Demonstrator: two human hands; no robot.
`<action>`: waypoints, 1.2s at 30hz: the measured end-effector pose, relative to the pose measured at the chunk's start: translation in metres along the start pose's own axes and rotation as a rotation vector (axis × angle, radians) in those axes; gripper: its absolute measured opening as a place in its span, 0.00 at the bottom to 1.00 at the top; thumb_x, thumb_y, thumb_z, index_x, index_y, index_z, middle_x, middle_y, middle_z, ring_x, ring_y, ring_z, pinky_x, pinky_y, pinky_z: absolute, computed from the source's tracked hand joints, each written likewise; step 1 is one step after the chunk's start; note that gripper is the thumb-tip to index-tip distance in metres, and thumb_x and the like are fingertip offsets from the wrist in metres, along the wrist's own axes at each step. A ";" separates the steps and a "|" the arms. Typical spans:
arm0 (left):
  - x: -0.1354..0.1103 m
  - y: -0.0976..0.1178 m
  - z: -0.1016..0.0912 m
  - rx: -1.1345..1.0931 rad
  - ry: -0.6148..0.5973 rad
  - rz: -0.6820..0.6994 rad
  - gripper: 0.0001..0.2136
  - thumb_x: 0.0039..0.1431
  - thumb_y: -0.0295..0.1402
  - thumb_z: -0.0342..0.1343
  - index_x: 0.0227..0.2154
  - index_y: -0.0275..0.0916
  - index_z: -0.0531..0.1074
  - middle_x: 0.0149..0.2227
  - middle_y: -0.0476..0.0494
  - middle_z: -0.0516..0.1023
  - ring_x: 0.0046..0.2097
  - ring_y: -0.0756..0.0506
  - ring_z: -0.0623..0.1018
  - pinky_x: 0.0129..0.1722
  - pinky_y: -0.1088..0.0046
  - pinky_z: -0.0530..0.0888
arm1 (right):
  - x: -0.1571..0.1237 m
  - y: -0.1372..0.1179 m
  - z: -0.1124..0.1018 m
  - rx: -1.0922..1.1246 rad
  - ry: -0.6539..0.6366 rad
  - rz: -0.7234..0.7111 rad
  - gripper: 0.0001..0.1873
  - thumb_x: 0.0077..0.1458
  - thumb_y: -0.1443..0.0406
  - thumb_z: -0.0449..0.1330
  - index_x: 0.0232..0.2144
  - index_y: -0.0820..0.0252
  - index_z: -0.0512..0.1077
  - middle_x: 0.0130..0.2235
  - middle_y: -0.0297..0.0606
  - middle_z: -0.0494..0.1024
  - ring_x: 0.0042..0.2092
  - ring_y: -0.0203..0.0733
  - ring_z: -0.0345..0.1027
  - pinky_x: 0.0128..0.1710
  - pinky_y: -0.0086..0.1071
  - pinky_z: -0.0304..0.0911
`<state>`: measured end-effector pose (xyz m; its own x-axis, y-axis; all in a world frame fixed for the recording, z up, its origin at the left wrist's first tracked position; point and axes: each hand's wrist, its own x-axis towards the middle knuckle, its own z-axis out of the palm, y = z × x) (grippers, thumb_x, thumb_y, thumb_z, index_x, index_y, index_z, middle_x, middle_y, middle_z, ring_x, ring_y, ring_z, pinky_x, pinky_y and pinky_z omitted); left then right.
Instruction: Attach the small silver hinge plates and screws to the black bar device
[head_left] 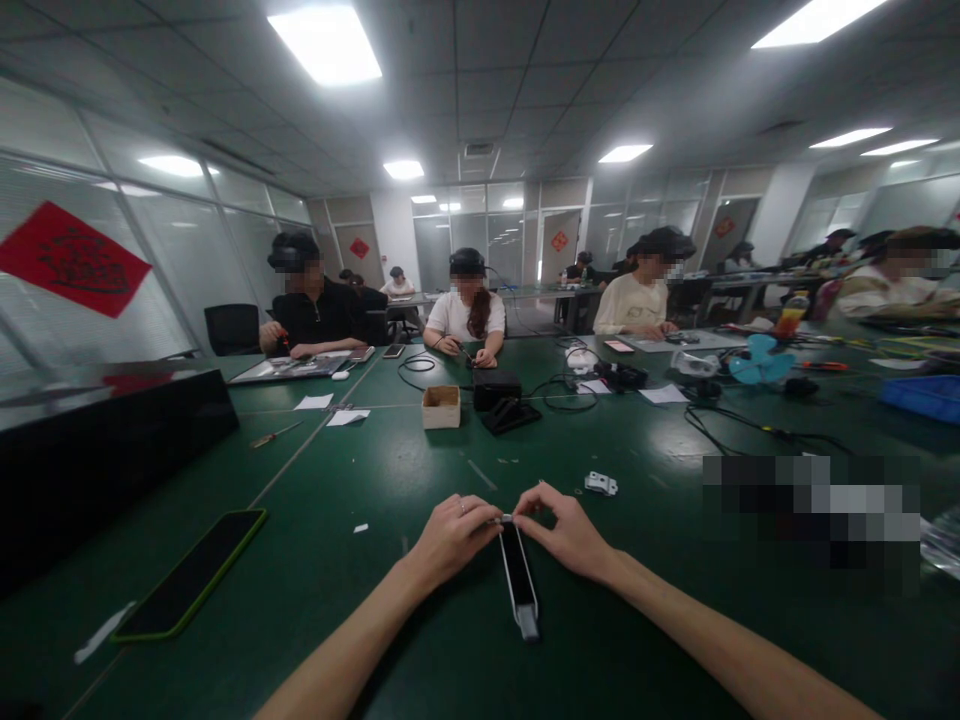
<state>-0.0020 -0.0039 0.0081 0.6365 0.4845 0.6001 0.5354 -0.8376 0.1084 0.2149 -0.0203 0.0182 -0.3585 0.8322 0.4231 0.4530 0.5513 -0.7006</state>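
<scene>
A long, narrow black casing with pale edges (517, 568) lies on the green-topped bench (442, 640), pointing away from the person, between the two bare forearms. At its far end, the left hand (455, 532), with a ring on one finger, has its grip pinching the casing's tip between thumb and fingers. The right hand (561, 528) meets it there, its grip of thumb and forefinger drawn together on the same end; whether a separate small part sits between them is hidden. A small silvery metal bracket (601, 484) lies beyond the right hand.

Farther off stands a small, open-topped tan cardboard box (441, 408); its brown inner walls show, but its floor is hidden. Just right of it is a black box-shaped object (496, 388). At the far right sits a shallow blue plastic bin (921, 398), its contents unclear, and farther back a clear container (790, 316) holds something orange.
</scene>
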 end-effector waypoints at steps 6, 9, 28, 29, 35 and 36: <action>-0.005 -0.019 -0.005 0.043 -0.108 -0.107 0.06 0.62 0.32 0.51 0.40 0.40 0.70 0.39 0.45 0.75 0.41 0.48 0.74 0.41 0.71 0.69 | 0.001 0.014 -0.016 -0.222 -0.048 -0.052 0.06 0.57 0.64 0.54 0.34 0.59 0.70 0.36 0.39 0.73 0.39 0.42 0.64 0.39 0.36 0.63; -0.003 -0.019 -0.010 0.067 -0.160 -0.124 0.06 0.61 0.31 0.52 0.39 0.40 0.70 0.41 0.46 0.75 0.42 0.47 0.73 0.41 0.70 0.69 | 0.002 0.018 -0.018 -0.294 -0.112 -0.060 0.06 0.56 0.65 0.54 0.35 0.59 0.70 0.37 0.38 0.73 0.39 0.42 0.64 0.40 0.37 0.61; -0.001 -0.015 -0.011 0.016 -0.348 -0.143 0.07 0.62 0.32 0.49 0.39 0.40 0.71 0.42 0.46 0.76 0.43 0.47 0.75 0.41 0.71 0.66 | 0.002 0.025 -0.013 -0.355 -0.208 -0.067 0.07 0.57 0.65 0.54 0.35 0.58 0.72 0.37 0.37 0.74 0.40 0.42 0.64 0.41 0.37 0.61; -0.002 -0.016 -0.009 0.011 -0.348 -0.140 0.07 0.63 0.32 0.49 0.39 0.40 0.71 0.42 0.46 0.76 0.43 0.47 0.75 0.41 0.71 0.66 | 0.002 0.024 -0.014 -0.356 -0.208 -0.067 0.07 0.57 0.65 0.54 0.35 0.58 0.72 0.37 0.37 0.74 0.40 0.42 0.64 0.41 0.37 0.61; -0.005 -0.017 -0.003 -0.006 -0.331 -0.145 0.07 0.63 0.33 0.49 0.40 0.40 0.71 0.42 0.46 0.77 0.43 0.47 0.75 0.40 0.72 0.65 | 0.002 0.020 -0.014 -0.362 -0.210 -0.067 0.08 0.57 0.65 0.53 0.35 0.58 0.72 0.37 0.37 0.74 0.41 0.42 0.64 0.42 0.38 0.61; -0.005 -0.016 -0.003 -0.005 -0.324 -0.147 0.07 0.63 0.33 0.49 0.40 0.40 0.71 0.42 0.47 0.77 0.43 0.47 0.75 0.40 0.72 0.65 | 0.002 0.020 -0.014 -0.360 -0.211 -0.070 0.08 0.57 0.65 0.53 0.35 0.58 0.72 0.37 0.37 0.75 0.41 0.42 0.64 0.42 0.38 0.61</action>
<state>-0.0152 0.0068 0.0055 0.6962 0.6545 0.2949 0.6325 -0.7535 0.1791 0.2348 -0.0067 0.0135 -0.5411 0.7821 0.3091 0.6644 0.6229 -0.4131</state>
